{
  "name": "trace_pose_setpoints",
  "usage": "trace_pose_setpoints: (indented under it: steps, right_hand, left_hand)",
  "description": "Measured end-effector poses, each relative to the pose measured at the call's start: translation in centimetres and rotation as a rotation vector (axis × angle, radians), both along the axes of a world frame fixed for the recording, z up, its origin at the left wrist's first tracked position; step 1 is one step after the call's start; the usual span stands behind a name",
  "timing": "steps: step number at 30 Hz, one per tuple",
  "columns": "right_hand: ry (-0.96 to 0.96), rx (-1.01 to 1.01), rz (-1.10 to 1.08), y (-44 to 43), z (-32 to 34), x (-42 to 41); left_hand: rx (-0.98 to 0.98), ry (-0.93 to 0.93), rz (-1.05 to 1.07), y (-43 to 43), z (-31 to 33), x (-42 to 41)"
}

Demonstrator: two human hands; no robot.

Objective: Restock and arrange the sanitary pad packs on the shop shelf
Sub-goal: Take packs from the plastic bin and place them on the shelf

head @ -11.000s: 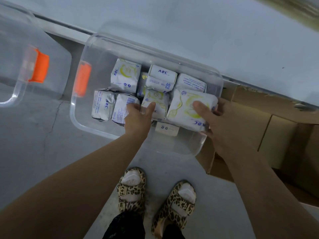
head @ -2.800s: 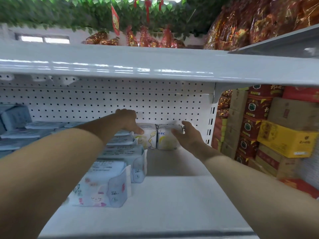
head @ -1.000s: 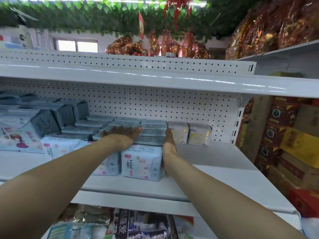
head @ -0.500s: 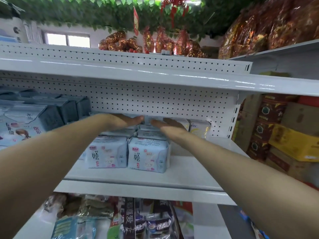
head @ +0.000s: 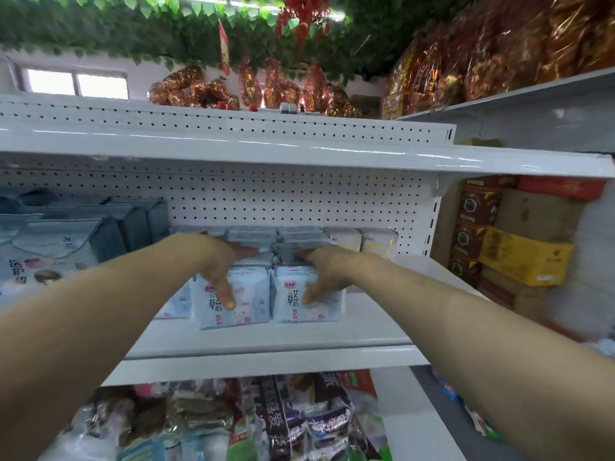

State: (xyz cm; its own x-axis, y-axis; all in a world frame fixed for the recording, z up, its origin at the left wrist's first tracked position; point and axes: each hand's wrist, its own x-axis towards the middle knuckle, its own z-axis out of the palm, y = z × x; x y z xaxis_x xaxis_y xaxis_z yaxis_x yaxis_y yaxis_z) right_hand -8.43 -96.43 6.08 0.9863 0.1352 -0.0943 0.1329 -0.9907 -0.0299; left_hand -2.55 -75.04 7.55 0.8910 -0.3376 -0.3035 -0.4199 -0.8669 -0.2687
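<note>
Two rows of pale blue sanitary pad packs run front to back on the white shelf [head: 266,337]. My left hand [head: 216,264] lies over the left front pack [head: 249,301], fingers flat on top, thumb down its front face. My right hand [head: 329,267] covers the right front pack [head: 321,309] the same way, thumb on the front. Two small white and yellow packs [head: 361,239] stand upright at the back, right of the rows, against the pegboard.
Larger grey and blue packs [head: 50,247] fill the shelf's left part. Bare shelf lies right of the rows up to the end upright [head: 432,227]. Another shelf [head: 299,154] hangs close above. Stacked cartons [head: 525,254] stand to the right, and snack bags [head: 266,420] fill the shelf below.
Both hands have slid forward from the tops of the rows to the two front packs, thumbs now down their front faces. The view has pulled back slightly.
</note>
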Motion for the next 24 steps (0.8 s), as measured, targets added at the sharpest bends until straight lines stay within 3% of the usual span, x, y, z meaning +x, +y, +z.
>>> trace_pose_setpoints:
  steps: [4, 14, 19, 24]
  right_hand:
    - [-0.007, 0.005, -0.024, 0.2, 0.0, 0.0]
    - [-0.019, -0.049, -0.061, 1.2, 0.1, -0.8]
    - [-0.038, -0.044, -0.083, 1.9, 1.3, -2.9]
    - [-0.166, -0.009, -0.066, 2.3, 3.5, -6.9]
  left_hand:
    - [-0.117, -0.018, -0.068, 0.5, -0.7, 0.6]
    - [-0.151, -0.081, -0.077, 0.3, -1.2, -0.3]
    - [-0.300, -0.039, -0.057, 0.5, 0.5, -2.7]
    - [-0.436, -0.235, -0.019, 2.0, 1.9, -7.3]
